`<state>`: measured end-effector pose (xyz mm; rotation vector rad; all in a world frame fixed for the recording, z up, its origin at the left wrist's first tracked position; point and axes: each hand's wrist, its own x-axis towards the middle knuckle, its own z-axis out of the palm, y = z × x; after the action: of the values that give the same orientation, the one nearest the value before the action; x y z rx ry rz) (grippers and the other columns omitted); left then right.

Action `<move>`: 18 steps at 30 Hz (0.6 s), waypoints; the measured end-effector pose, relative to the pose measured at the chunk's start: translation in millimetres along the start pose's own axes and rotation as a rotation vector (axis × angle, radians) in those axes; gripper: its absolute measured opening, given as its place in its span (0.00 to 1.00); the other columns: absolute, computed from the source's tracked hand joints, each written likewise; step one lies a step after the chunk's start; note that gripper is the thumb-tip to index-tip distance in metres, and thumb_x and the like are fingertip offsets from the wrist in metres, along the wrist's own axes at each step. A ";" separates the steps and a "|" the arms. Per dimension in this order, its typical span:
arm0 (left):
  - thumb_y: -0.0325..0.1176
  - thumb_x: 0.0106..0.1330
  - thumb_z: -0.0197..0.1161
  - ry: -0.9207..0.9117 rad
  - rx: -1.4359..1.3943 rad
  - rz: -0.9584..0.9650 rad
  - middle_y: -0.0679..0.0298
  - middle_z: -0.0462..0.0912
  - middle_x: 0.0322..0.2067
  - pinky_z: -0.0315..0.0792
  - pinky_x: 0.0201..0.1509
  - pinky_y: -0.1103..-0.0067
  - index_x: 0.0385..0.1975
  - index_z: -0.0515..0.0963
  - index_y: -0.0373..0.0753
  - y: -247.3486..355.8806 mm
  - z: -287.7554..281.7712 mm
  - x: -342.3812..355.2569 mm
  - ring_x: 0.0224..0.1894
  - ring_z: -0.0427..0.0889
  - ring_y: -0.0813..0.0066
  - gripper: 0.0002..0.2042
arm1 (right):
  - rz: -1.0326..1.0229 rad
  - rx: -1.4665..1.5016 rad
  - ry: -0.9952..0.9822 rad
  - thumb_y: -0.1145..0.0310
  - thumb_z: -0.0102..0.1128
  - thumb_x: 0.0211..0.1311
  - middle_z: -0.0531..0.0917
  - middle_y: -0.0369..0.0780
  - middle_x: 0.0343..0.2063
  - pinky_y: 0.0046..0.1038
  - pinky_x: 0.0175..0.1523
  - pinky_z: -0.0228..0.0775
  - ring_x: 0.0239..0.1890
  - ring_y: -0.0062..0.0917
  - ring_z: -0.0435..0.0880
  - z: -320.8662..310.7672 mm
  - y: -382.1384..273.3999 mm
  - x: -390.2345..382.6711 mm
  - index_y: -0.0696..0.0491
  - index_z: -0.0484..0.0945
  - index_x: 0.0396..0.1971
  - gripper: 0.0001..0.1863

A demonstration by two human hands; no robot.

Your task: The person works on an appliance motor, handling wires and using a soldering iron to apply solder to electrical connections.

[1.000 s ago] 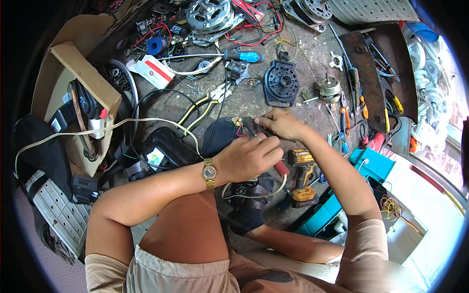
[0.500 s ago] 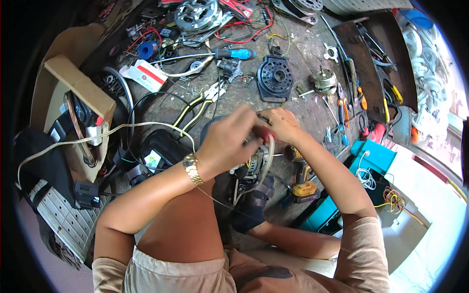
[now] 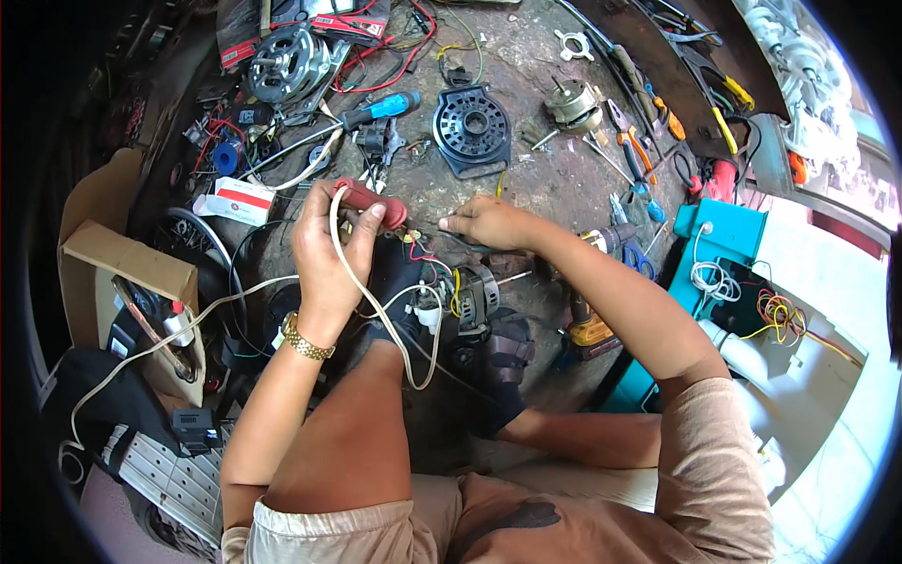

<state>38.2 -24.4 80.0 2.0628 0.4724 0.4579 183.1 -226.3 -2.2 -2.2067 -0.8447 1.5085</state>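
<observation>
My left hand (image 3: 329,240) is wrapped round the red handle of a soldering iron (image 3: 374,203), whose white cord loops down over my wrist side. Its flanged end points toward my right hand (image 3: 493,224). That hand is closed in a pinch near the tool's front end; whatever lies between its fingers is too small to make out. Below both hands, a small electric motor (image 3: 479,293) sits between my legs. Red, yellow and white wires (image 3: 427,263) run from it, beside a white connector piece (image 3: 428,315).
Beyond my hands lie a black round motor cover (image 3: 473,127), a blue screwdriver (image 3: 381,110) and another motor (image 3: 573,105). Pliers (image 3: 631,146) and a yellow cordless drill (image 3: 592,329) are at the right. A cardboard box (image 3: 132,258) stands left, a teal case (image 3: 719,235) right.
My left hand has moved left with the soldering iron, away from the motor, uncovering its wires. My right hand has shifted slightly left and is now apart from the left. The view has shifted.
</observation>
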 end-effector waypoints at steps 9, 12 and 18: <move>0.28 0.65 0.72 -0.020 -0.030 -0.085 0.56 0.86 0.33 0.76 0.42 0.73 0.42 0.78 0.32 -9.5 -4.8 4.1 0.33 0.83 0.67 0.11 | -0.105 -0.290 0.214 0.42 0.58 0.71 0.89 0.46 0.40 0.45 0.51 0.79 0.46 0.45 0.88 7.8 -14.3 -19.4 0.51 0.89 0.44 0.26; 0.28 0.67 0.70 -0.057 -0.019 -0.101 0.53 0.86 0.35 0.76 0.46 0.72 0.46 0.78 0.30 -13.0 -4.4 13.8 0.37 0.84 0.66 0.12 | -0.172 -0.364 0.269 0.43 0.59 0.70 0.90 0.44 0.40 0.45 0.50 0.79 0.46 0.42 0.88 7.8 -9.7 -21.2 0.49 0.89 0.44 0.24; 0.27 0.68 0.68 -0.100 -0.070 -0.212 0.54 0.85 0.44 0.75 0.55 0.73 0.51 0.76 0.28 -23.5 -6.6 28.3 0.47 0.82 0.70 0.16 | -0.095 -0.187 0.277 0.43 0.60 0.70 0.89 0.48 0.40 0.46 0.52 0.79 0.45 0.46 0.88 19.5 -6.5 -20.0 0.51 0.89 0.43 0.25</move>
<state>55.6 5.9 66.8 1.9328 0.5992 0.2407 158.0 -235.2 8.6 -2.3971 -1.0158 1.0854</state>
